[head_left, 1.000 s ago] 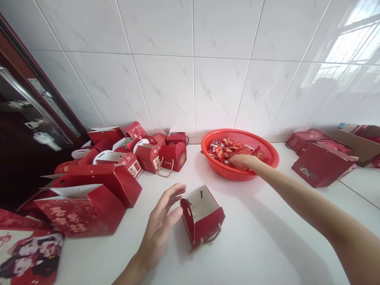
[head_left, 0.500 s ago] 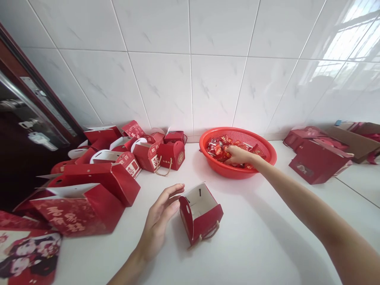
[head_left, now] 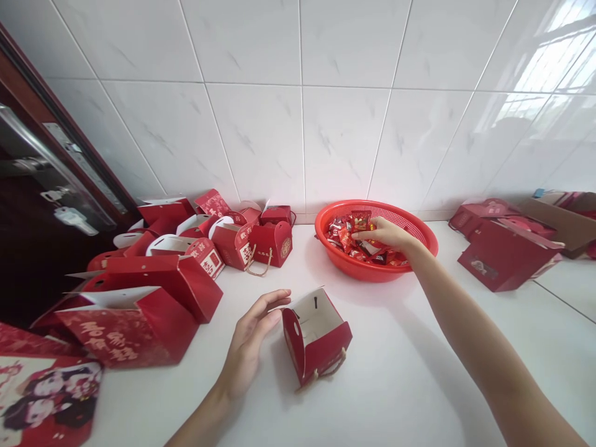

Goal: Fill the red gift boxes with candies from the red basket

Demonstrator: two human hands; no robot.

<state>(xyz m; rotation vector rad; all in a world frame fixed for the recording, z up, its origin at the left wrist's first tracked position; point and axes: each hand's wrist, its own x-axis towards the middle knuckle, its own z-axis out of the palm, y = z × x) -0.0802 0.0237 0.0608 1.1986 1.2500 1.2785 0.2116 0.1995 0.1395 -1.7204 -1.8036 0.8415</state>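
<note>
On the white tabletop in front of me stands a small red gift box (head_left: 321, 357) with its top open, a twisted cord handle at its front and a bare white inside. My left hand (head_left: 249, 338) is at the box's left side, fingers stretched and apart; the fingertips are close to its rounded side flap, and whether they touch it I cannot tell. Inside a red plastic basket (head_left: 333, 257) lie many wrapped candies (head_left: 347, 237). My right hand (head_left: 388, 234) reaches into them, its fingers curled onto candies; the fingertips are partly hidden among the wrappers.
Many red gift boxes (head_left: 153, 279) crowd the left side, several with open tops. A card with a cartoon couple (head_left: 56, 397) lies at the lower left. More red boxes (head_left: 507, 254) and a brown carton (head_left: 563, 217) stand at right. A tiled wall (head_left: 344, 143) runs behind.
My right hand has shifted and lifted a little among the candies, which have moved around its fingers. My left hand and the open box hold their places. The view has shifted slightly.
</note>
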